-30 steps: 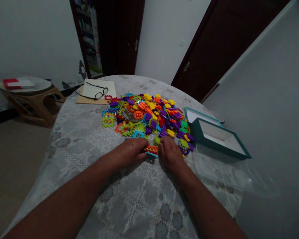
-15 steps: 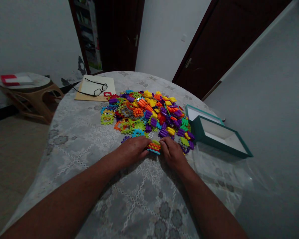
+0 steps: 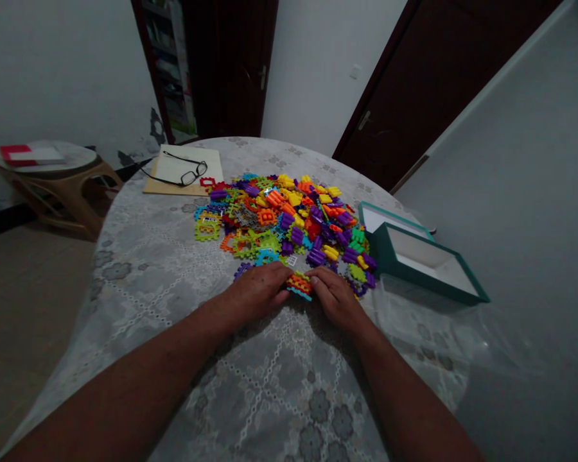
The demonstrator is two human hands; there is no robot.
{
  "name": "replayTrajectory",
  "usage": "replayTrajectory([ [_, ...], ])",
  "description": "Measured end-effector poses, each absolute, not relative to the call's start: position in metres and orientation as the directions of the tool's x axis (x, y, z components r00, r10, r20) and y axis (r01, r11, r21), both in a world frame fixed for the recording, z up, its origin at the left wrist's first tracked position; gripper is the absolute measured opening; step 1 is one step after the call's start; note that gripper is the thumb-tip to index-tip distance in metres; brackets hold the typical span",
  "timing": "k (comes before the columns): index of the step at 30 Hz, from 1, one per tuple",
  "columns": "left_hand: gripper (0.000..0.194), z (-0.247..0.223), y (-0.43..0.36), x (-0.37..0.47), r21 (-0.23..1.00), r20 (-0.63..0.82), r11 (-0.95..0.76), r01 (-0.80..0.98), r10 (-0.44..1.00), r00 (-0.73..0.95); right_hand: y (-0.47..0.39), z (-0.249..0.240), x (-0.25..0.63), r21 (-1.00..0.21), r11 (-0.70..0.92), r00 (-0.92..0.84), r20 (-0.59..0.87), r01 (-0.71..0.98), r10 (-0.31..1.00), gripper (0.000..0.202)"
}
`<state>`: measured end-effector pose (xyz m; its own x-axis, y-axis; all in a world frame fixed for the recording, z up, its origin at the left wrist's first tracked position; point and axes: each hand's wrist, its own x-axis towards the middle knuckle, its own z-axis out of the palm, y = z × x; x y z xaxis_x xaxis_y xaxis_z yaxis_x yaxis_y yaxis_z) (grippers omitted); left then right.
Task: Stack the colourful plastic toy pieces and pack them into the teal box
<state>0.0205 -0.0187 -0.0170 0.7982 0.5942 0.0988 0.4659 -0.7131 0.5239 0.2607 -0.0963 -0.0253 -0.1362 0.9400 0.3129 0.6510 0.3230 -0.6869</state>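
The light is dim, the shadows soft; weak glare lies on clear plastic at four o'clock; edges look stretched.

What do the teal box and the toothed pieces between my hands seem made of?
The teal box looks like matte cardboard, probably, given its flat, straight walls. The toothed pieces look like smooth plastic: bright, even colours and regular teeth suggest moulding.

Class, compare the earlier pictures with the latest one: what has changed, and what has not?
The yellow-green piece, a second ago beside the right hand, now sits along the far edge of the small stack. The right fingertips have moved to the stack's right end; the left hand keeps its left end. The pile, glasses and green box stayed put.
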Motion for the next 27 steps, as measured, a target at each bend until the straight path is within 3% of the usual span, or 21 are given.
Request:
replayTrajectory([
  [11, 0.04, -0.022, -0.019, 0.021, 0.582, 0.147, -0.69, 0.429, 0.608, 0.78, -0.102, -0.019, 0.257, -0.646, 0.348, -0.17, 0.323, 0.679, 0.931, 0.034],
  [15, 0.046, -0.025, -0.017, 0.022, 0.6, 0.135, -0.683, 0.416, 0.599, 0.789, -0.105, -0.017, 0.251, -0.585, 0.381, -0.204, 0.346, 0.716, 0.916, 0.042],
  [18, 0.046, -0.028, -0.014, 0.021, 0.594, 0.133, -0.684, 0.424, 0.602, 0.787, -0.105, -0.015, 0.244, -0.536, 0.383, -0.211, 0.354, 0.753, 0.911, 0.034],
  [24, 0.04, -0.025, -0.006, 0.018, 0.595, 0.142, -0.688, 0.415, 0.598, 0.789, -0.101, 0.005, 0.227, -0.409, 0.271, -0.201, 0.207, 0.871, 0.958, 0.036],
  [27, 0.036, -0.023, -0.004, 0.019, 0.583, 0.145, -0.698, 0.417, 0.594, 0.791, -0.097, 0.016, 0.221, -0.29, 0.196, -0.182, 0.074, 0.937, 0.981, 0.024],
])
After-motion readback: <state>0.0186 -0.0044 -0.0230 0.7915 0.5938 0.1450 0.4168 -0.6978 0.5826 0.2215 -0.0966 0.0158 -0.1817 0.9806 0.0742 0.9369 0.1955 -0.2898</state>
